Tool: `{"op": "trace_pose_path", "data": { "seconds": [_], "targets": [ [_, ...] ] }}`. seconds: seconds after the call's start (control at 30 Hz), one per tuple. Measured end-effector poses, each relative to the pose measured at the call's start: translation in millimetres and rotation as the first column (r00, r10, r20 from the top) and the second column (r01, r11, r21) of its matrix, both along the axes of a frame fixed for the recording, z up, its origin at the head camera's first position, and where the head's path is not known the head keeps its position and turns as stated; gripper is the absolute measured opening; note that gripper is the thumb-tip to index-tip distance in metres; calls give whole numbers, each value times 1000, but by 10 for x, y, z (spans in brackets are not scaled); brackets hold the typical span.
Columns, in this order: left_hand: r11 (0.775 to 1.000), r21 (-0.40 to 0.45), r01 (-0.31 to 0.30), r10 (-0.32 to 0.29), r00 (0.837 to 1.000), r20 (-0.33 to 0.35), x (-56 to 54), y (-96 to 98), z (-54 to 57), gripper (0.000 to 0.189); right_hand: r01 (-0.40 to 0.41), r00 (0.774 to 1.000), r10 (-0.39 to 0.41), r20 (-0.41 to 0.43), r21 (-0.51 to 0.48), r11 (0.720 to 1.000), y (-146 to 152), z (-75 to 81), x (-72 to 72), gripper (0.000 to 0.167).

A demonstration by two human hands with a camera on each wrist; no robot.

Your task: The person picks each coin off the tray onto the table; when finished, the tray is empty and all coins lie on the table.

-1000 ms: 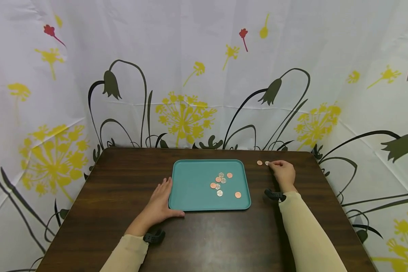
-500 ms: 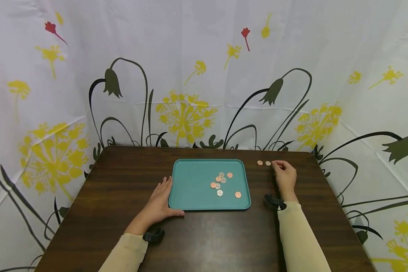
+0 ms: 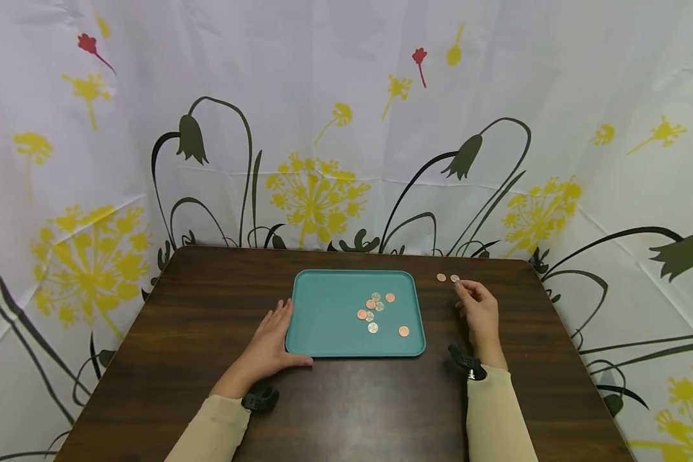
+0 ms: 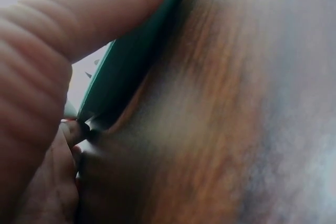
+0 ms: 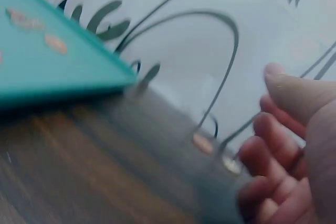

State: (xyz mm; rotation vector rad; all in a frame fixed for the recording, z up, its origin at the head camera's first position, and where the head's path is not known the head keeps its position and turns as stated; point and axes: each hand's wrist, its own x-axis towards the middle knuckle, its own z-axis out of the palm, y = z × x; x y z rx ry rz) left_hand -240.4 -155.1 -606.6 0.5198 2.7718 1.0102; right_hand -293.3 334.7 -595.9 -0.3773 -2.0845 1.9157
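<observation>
My left hand [image 3: 271, 346] rests against the left side of a teal tray [image 3: 323, 314]. Its fingers lie straight along that side, and the thumb [image 4: 121, 9] is at the front edge. Several copper and silver coins [image 3: 373, 328] lie in the tray's right half, some overlapping. Past the tray, at the table's back right, a copper coin [image 3: 441, 277] and a silver coin [image 3: 454, 278] lie side by side. My right hand [image 3: 480, 314] is just on the near side of the silver coin, fingers loosely bent, and nothing shows between thumb and fingers in the right wrist view.
The dark wooden table [image 3: 358, 410] ends at its back edge, close behind the two loose coins. A white curtain [image 3: 346, 77] with printed flowers hangs behind it and at both sides. Dark bands [image 3: 464, 361] circle both wrists.
My right hand has drawn away from the silver coin, first rightward, then back toward me, its thumb and fingers spreading apart. The left hand, tray and coins stay put.
</observation>
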Motion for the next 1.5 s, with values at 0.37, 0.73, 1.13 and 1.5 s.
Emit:
{"op": "trace_pose_path", "data": {
  "seconds": [0.37,0.73,1.13,1.5],
  "targets": [
    [1000,17,-5,5,1000,-9,4,-20,-37,145,-487,873,459,166,317,814,-476,403,148,25],
    [1000,9,-4,4,1000,-21,1,-11,-21,144,-572,817,458,351,597,563,-878,422,184,20],
    [1000,15,-10,10,1000,-20,-18,-10,-39,143,-613,788,437,433,619,492,-887,352,183,20],
    [1000,6,-13,13,1000,-2,-4,-4,-24,144,-642,766,452,458,586,495,-869,340,205,24]
  ]
}}
